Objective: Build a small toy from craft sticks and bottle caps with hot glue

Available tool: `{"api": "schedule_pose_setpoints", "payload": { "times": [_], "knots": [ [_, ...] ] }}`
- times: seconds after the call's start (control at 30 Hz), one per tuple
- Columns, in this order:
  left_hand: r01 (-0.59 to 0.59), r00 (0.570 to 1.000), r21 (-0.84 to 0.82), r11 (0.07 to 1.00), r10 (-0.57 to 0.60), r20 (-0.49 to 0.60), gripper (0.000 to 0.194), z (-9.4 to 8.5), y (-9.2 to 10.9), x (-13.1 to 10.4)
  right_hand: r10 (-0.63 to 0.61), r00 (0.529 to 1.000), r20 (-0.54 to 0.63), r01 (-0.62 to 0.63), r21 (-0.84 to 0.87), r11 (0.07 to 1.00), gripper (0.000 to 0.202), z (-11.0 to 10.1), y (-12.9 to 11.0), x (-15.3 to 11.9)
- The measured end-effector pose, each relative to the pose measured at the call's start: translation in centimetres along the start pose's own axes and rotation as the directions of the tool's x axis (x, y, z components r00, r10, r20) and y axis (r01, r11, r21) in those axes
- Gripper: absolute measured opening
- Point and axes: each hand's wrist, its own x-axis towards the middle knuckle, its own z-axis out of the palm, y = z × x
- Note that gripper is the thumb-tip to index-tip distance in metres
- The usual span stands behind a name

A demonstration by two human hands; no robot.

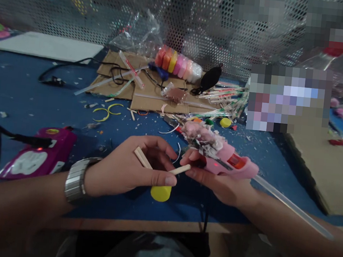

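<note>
Pinched in my left hand (137, 163) are short wooden sticks (180, 169), one jutting right past the thumb and another (143, 158) rising behind it. Just under the thumb shows a round yellow piece (160, 193), held together with the sticks. My right hand (226, 186) is closed around a pink glue gun (243, 167), its front covered in whitish stringy residue. From the gun's back a long clear glue stick (294, 205) runs down to the right. The right fingertips are close to the end of the right-hand stick; I cannot tell whether they touch.
A purple power box (47, 153) with a black cable lies left. Behind are cardboard pieces (158, 104), bagged coloured clay (178, 62), a bundle of wrapped sticks (226, 97), a cutter knife (172, 123) and yellow rings (100, 115). More cardboard (322, 171) stands right. A perforated metal screen (200, 22) borders the back.
</note>
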Motion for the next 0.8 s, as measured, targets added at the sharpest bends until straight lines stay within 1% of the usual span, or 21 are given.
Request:
{"api": "schedule_pose_setpoints", "payload": {
  "times": [0.1,0.13,0.2,0.23,0.27,0.33,0.4,0.5,0.57,0.67,0.73,0.8],
  "knots": [
    [-0.001,1.000,-0.014,1.000,0.001,0.026,0.054,-0.2,-0.2,0.1,-0.031,0.999,0.024,0.032,-0.007,0.999,0.012,-0.1,-0.3,0.0],
    [-0.023,1.000,-0.014,1.000,0.023,0.014,0.059,-0.2,-0.2,0.2,-0.018,0.999,0.034,0.019,-0.024,1.000,0.012,-0.2,-0.5,0.0],
    [-0.088,0.996,0.013,0.996,0.088,-0.031,0.068,-0.4,-0.3,0.2,0.047,0.998,0.037,-0.045,-0.036,0.998,0.013,-0.2,-0.8,-0.1],
    [-0.123,0.990,0.045,0.991,0.126,-0.059,0.067,-0.4,-0.3,0.2,0.076,0.997,0.031,-0.075,-0.023,0.997,0.014,-0.2,-0.9,-0.1],
    [-0.151,0.984,0.093,0.984,0.159,-0.079,0.061,-0.4,-0.3,0.1,0.100,0.995,0.022,-0.100,-0.001,0.995,0.015,-0.2,-1.0,0.0],
    [-0.203,0.971,0.237,0.950,0.227,-0.080,0.043,-0.3,-0.2,-0.1,0.113,0.993,0.014,-0.114,0.039,0.993,0.019,0.0,-1.0,0.1],
    [-0.276,0.949,0.392,0.877,0.313,-0.033,0.028,-0.1,0.0,-0.4,0.135,0.991,0.014,-0.136,0.053,0.989,0.023,0.2,-0.9,0.1],
    [-0.377,0.909,0.530,0.759,0.414,0.053,0.019,0.6,0.3,-0.8,0.184,0.983,0.010,-0.184,0.057,0.981,0.026,0.4,-0.9,0.2],
    [-0.394,0.899,0.564,0.726,0.432,0.073,0.016,0.9,0.3,-0.9,0.178,0.984,0.033,-0.179,0.055,0.982,0.022,0.6,-0.9,0.3],
    [-0.383,0.897,0.582,0.717,0.439,0.050,0.014,1.2,0.2,-1.0,0.126,0.989,0.072,-0.128,0.020,0.992,0.018,0.8,-1.0,0.4],
    [-0.362,0.903,0.585,0.726,0.429,0.027,0.016,1.3,0.1,-1.0,0.107,0.993,0.047,-0.108,0.018,0.994,0.021,0.9,-0.9,0.4],
    [-0.328,0.920,0.555,0.765,0.391,0.005,0.018,1.2,0.2,-1.1,0.123,0.992,0.001,-0.123,0.080,0.989,0.026,1.0,-0.7,0.1]
  ]
}}
